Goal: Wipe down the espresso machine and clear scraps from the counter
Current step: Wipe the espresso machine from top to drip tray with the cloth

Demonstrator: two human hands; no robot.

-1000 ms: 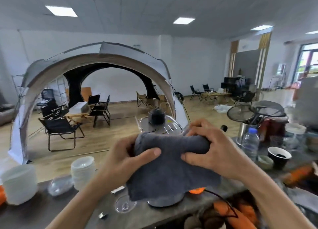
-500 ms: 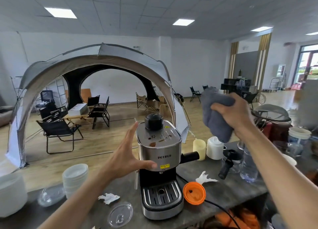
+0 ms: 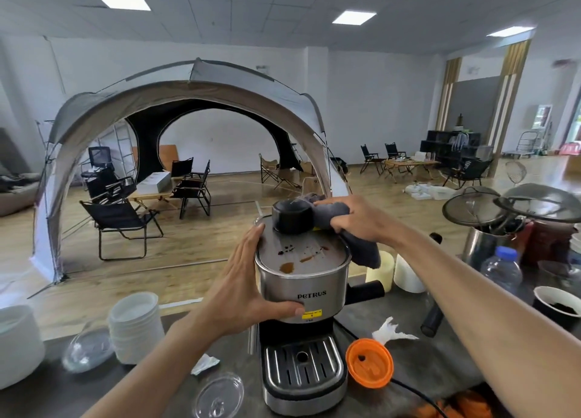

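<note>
1. Head view, far left of the dark tabletop (image 3: 440,376): a stack of white bowls (image 3: 135,329) and a clear lid (image 3: 219,395) stood untouched, with a crumpled paper scrap (image 3: 204,363) lying between them and the machine.
2. Left of centre, the left hand (image 3: 239,295) braced the espresso machine (image 3: 303,292), its fingers spread wide along the steel side and the thumb pressed across the front, near the yellow label.
3. At centre, the machine's flat top showed brown coffee stains (image 3: 286,267) not yet wiped, in front of the black knob (image 3: 292,215).
4. Right of the knob, the right hand (image 3: 356,218) had its fingers closed around a bunched grey cloth (image 3: 361,249), pressed against the knob's side and draping over the top's right edge.
5. Wiping appeared barely begun; the next move likely called for dragging the cloth forward over the stains while the left hand steadied the body.
6. Farther right, an orange lid (image 3: 369,363) and a second paper scrap (image 3: 391,331) remained to clear.
</note>
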